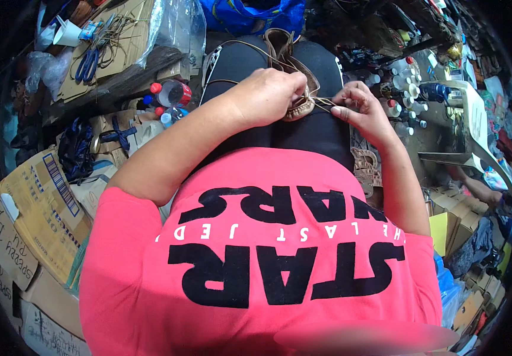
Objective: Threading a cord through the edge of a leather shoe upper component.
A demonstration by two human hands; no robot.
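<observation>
A brown leather shoe upper (pixel 301 111) lies across my thighs, its gathered toe end toward me and its opening pointing away. My left hand (pixel 268 94) is closed over its left side, the fingertips partly hidden inside the upper. From the gathered stitching, thin tan lacing cord (pixel 325 103) runs right to my right hand (pixel 360 108). There the thumb and fingers are closed in a pinch on the cord. Another stretch of cord (pixel 241 43) loops away over my left thigh.
Cardboard with blue-handled scissors (pixel 87 65) and a bundle of cords (pixel 113 41) lies at far left. Bottles (pixel 173 94) stand beside my left leg, more (pixel 407 89) at right near a white plastic chair (pixel 475 124). Another brown woven upper (pixel 366 166) lies by my right hip.
</observation>
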